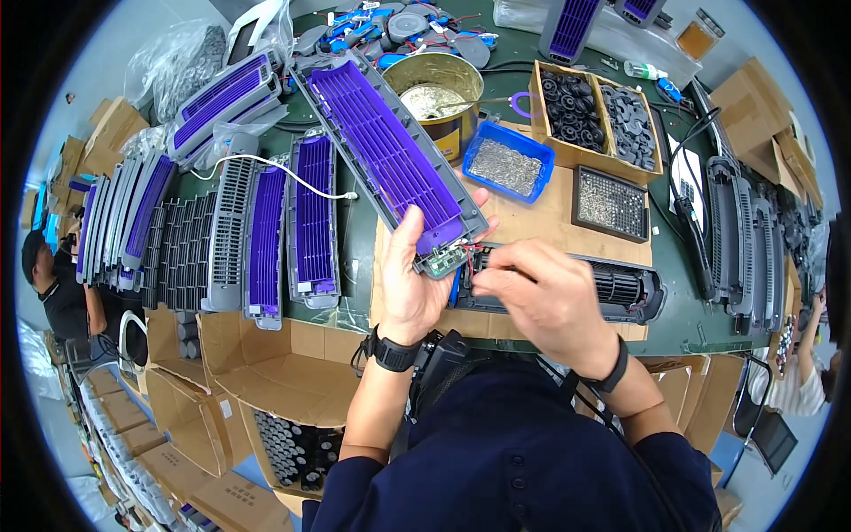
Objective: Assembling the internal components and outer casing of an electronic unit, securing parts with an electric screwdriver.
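My left hand [409, 300] grips the lower end of a long grey housing cover [381, 133] with a purple slatted grille, tilted up and away to the left. At its near end sits a small green circuit board [445, 261], with thin red wires running from it. My right hand [550, 293] is closed in a pinch beside these wires; what its fingertips hold is hidden. Below the right hand, a dark grey fan housing [654, 297] lies on the cardboard, with a black ribbed fan roller [616, 287] inside.
Beyond the hands stand a metal can [450, 133], a blue tray of screws [507, 162], a dark tray of small metal parts [612, 204] and a wooden box of black parts [576, 111]. More purple-grilled covers [315, 213] line the left. Cardboard boxes [275, 368] stand below the table edge.
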`<move>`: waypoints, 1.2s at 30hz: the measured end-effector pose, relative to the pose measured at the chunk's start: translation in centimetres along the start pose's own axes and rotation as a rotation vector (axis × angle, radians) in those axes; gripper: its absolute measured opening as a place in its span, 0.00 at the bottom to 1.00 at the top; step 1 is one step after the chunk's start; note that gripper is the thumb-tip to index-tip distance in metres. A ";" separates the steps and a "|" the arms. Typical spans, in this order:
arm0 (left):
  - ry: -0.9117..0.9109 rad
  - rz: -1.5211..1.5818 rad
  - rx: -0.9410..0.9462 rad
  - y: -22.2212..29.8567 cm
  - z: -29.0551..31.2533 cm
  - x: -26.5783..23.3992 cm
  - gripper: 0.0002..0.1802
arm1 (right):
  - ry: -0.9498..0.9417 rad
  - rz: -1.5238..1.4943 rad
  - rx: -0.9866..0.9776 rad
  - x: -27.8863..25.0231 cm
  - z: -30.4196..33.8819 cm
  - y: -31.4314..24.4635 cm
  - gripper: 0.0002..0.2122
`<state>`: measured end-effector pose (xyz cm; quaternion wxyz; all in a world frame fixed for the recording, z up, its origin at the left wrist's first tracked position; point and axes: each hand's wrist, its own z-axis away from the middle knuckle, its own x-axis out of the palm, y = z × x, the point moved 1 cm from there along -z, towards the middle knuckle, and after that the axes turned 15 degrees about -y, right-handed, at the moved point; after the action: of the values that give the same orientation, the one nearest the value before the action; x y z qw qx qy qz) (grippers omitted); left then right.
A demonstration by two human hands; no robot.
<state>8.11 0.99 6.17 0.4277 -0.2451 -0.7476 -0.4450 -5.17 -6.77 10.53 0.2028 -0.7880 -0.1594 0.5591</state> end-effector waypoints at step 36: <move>-0.028 -0.527 0.046 -2.0 0.2 -1.3 0.51 | 0.096 -0.509 0.182 1.9 -1.8 0.6 0.15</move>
<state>7.21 0.17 4.11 0.2924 -0.0384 -0.8013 -0.5206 -2.85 -6.65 9.15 0.4140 -0.7266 -0.2916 0.4643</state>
